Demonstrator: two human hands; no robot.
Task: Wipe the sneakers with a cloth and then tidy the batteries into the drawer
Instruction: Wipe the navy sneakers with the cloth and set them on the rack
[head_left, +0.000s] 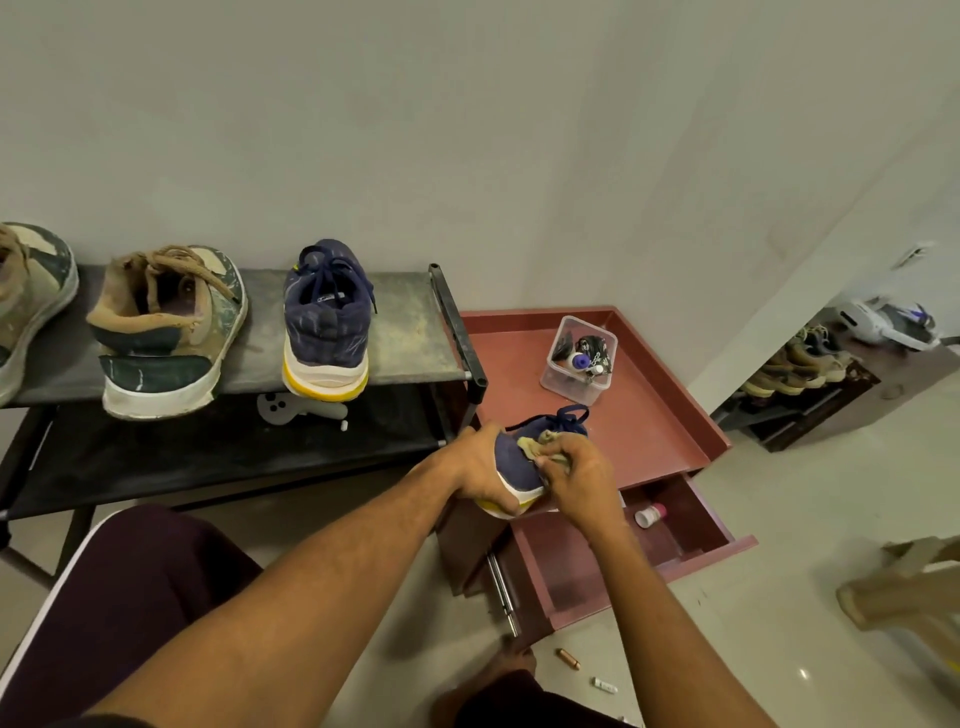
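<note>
The sneaker (511, 462) pointed toe toward upper right. Your left hand (480, 467) gripped its heel; your right hand (579, 480) clutched the cloth (535, 446) against its side.

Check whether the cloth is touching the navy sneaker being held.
Touching. The head view shows the right hand pressing the bunched cloth against the upper of the navy sneaker, with no gap; the left hand grips its heel end.
</note>
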